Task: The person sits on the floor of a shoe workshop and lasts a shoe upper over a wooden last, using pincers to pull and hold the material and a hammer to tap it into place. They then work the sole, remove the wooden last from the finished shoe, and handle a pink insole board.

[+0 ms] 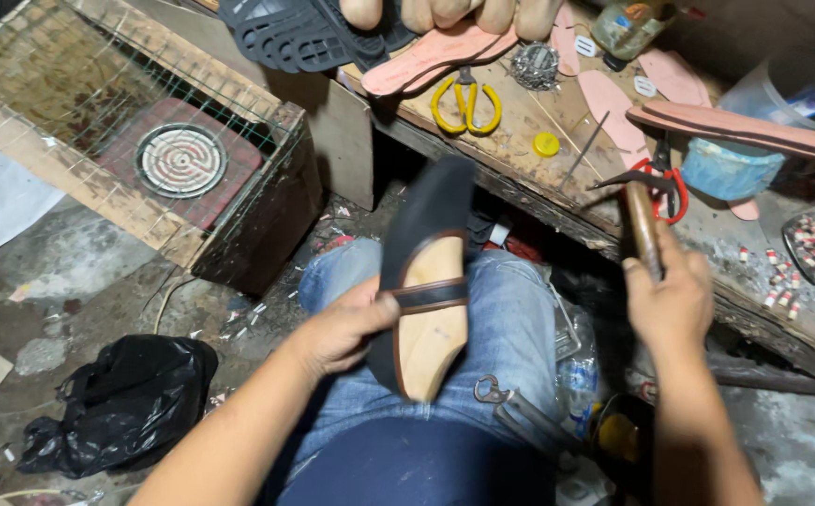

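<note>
Left hand (342, 328), fingers clamped on a shoe on a last (426, 281): smooth pale wooden form, dark matte upper stretched over it, narrow strap across the middle. It lies lengthwise on the person's denim-clad lap (510, 328), off the tabletop's (538, 178) near edge. Right hand (670, 305), fingers wrapped tight round the worn wooden handle of a hammer (640, 211), dark metal head above the scuffed tabletop edge.
</note>
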A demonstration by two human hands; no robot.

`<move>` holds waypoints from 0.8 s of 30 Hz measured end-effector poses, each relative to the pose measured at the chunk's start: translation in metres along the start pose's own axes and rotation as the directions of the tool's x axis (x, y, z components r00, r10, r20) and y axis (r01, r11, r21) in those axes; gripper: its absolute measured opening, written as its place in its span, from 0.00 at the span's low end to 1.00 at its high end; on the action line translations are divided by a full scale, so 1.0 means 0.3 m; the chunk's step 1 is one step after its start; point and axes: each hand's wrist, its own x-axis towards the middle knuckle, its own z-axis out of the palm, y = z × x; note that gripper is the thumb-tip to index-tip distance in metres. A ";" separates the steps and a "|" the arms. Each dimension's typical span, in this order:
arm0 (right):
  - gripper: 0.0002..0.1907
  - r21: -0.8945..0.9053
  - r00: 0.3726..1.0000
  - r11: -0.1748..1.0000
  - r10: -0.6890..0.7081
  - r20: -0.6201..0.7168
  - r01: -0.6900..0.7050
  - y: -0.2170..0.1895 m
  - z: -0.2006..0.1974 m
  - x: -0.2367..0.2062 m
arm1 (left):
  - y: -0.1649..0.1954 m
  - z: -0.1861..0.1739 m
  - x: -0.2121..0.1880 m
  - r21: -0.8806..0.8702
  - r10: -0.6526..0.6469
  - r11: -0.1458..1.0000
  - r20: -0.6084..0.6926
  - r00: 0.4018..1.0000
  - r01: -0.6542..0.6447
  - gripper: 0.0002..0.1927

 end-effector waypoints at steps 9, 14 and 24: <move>0.30 -0.161 0.997 0.984 0.074 0.014 -0.071 0.058 0.038 0.150 | -0.148 -0.008 -0.059 -0.545 -0.093 0.837 -0.048 0.995 0.052 0.48; 0.28 -0.193 1.000 0.981 0.008 -0.021 -0.012 0.061 0.054 0.142 | -0.124 0.016 -0.067 -0.528 -0.086 0.848 -0.041 0.995 0.051 0.46; 0.52 0.904 0.808 0.222 -0.408 0.426 -0.364 -0.477 0.003 -0.187 | -0.102 0.091 -0.041 -0.218 -0.042 0.975 -0.010 0.999 0.039 0.42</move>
